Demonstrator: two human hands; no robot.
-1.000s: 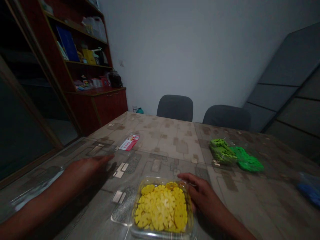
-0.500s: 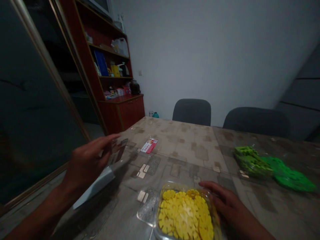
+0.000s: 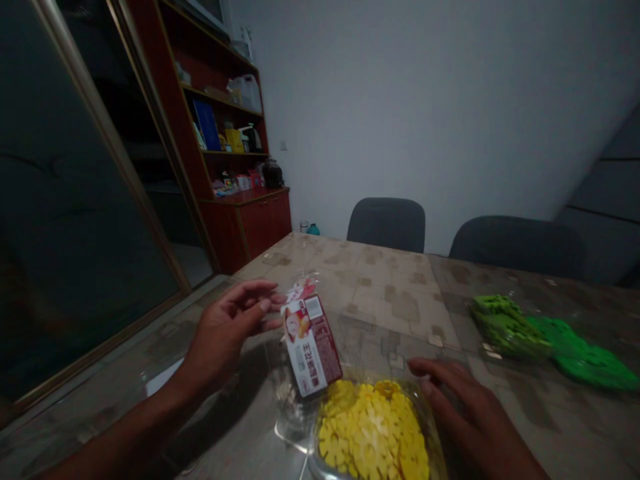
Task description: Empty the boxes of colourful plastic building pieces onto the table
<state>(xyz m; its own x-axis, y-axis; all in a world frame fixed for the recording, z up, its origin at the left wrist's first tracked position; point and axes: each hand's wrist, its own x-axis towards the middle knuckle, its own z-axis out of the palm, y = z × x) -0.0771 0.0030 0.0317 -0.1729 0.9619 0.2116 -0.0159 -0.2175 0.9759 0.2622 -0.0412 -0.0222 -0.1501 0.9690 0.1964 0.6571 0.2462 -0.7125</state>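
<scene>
In front of me stands a clear plastic box [image 3: 316, 460] full of yellow snowflake-shaped plastic pieces [image 3: 373, 430]. My left hand [image 3: 233, 323] pinches the edge of a clear sheet-like piece, seemingly the box's lid, left of and above the box. A white and dark red printed label [image 3: 311, 347] shows on it, tilted, its lower end over the box's far left corner. My right hand [image 3: 463, 403] lies along the box's right side, fingers against the rim at the far right corner. Its lower fingers are partly hidden.
Further right lie an olive-green bag of pieces [image 3: 507, 327] and a bright green one [image 3: 585, 353]. A red and white card [image 3: 304, 288] is partly covered behind the label. Something white [image 3: 163, 380] lies by my left forearm. Two grey chairs [image 3: 386, 223] stand beyond the patterned table [image 3: 370, 277].
My left hand has moved right, toward the box. The clear piece has swung with it, so its printed label now faces me. My right hand has stayed by the box.
</scene>
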